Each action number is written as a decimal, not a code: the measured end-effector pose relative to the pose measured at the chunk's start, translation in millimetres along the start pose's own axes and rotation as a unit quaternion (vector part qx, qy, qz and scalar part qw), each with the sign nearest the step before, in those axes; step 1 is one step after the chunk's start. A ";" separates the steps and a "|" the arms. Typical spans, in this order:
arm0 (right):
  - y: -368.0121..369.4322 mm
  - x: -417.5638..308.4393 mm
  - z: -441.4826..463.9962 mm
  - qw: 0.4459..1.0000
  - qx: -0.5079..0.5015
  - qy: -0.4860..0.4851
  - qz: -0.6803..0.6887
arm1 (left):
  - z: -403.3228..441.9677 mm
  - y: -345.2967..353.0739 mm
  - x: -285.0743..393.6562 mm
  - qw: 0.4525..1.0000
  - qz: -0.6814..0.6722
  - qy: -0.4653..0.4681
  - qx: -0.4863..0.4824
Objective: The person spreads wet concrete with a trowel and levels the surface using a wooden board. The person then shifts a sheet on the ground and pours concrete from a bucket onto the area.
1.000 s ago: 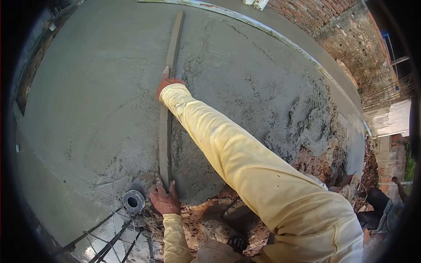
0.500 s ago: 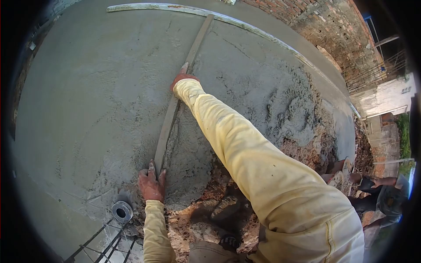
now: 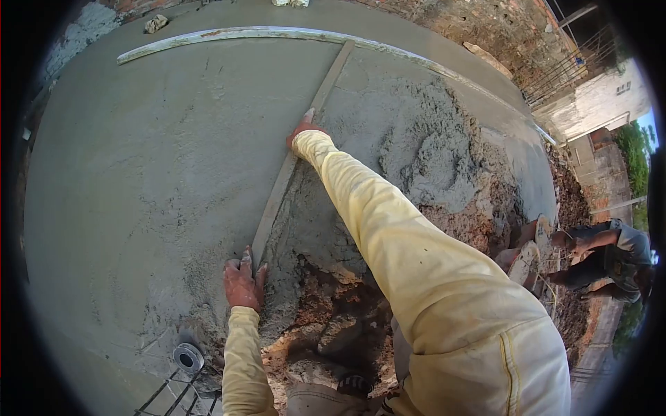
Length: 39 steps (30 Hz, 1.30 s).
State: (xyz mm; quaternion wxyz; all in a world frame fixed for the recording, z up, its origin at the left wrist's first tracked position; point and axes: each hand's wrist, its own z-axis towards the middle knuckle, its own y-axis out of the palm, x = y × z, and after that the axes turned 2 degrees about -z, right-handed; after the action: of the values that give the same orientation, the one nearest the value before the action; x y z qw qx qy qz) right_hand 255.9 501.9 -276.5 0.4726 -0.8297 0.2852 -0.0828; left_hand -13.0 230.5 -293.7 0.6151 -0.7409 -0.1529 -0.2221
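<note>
A long straight board (image 3: 277,201) lies slanted across wet grey concrete (image 3: 173,139). Around its near end my left hand (image 3: 244,283) is closed, fingers pointing up along the board. My right hand (image 3: 304,130) grips it farther up, past the middle, with the palm hidden by the yellow sleeve. The far end of the board meets a long pale strip (image 3: 263,32) that curves across the view. Rough, lumpy concrete (image 3: 437,159) lies to the right of the board.
A round pipe end (image 3: 188,358) stands at lower left beside steel bars (image 3: 173,395). Reddish broken soil (image 3: 340,298) is below my arms. At the right a co-worker (image 3: 614,260) bends over. Brick and plaster walls (image 3: 596,100) rise at upper right.
The board's far end has swung right, and both hands remain on it. The view has shifted, showing more of the pale strip and the co-worker.
</note>
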 end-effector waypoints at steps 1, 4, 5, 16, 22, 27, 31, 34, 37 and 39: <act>-1.6 10.4 6.8 1.000 -0.001 0.003 0.005 | 3.6 4.0 5.9 1.000 -0.003 0.006 0.002; -8.6 42.4 20.0 1.000 -0.005 0.031 0.002 | 11.5 10.1 22.4 1.000 -0.007 0.029 -0.003; -12.7 54.6 22.8 0.999 -0.001 0.035 0.000 | 15.3 12.5 29.4 0.999 -0.008 0.040 -0.005; -44.2 169.6 55.1 0.992 0.002 0.125 0.013 | 43.4 37.9 104.2 0.989 0.008 0.094 -0.109; -65.1 213.7 51.7 0.991 0.022 0.133 0.023 | 52.5 61.4 140.8 0.984 0.014 0.123 -0.125; -66.4 246.5 50.9 0.989 0.028 0.123 0.082 | 48.5 66.0 159.1 0.982 0.006 0.137 -0.128; -71.9 242.0 18.8 0.988 0.036 0.069 0.135 | 28.7 62.2 157.6 0.987 0.065 0.130 -0.066; -89.7 219.3 -7.8 0.983 0.032 0.002 0.182 | 16.9 53.1 158.2 0.991 0.069 0.071 -0.089; -94.0 213.3 9.6 0.982 0.037 0.001 0.184 | 28.4 63.4 162.1 0.995 0.047 0.063 -0.060; -98.4 215.8 37.0 0.985 0.026 0.030 0.170 | 50.0 65.4 158.1 0.993 0.058 0.072 -0.066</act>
State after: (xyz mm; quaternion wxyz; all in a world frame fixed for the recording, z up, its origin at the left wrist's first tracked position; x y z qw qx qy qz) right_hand 487.6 448.6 -243.2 0.4923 -0.7537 0.4341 -0.0338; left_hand 161.8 259.2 -274.4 0.5859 -0.7697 -0.0494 -0.2485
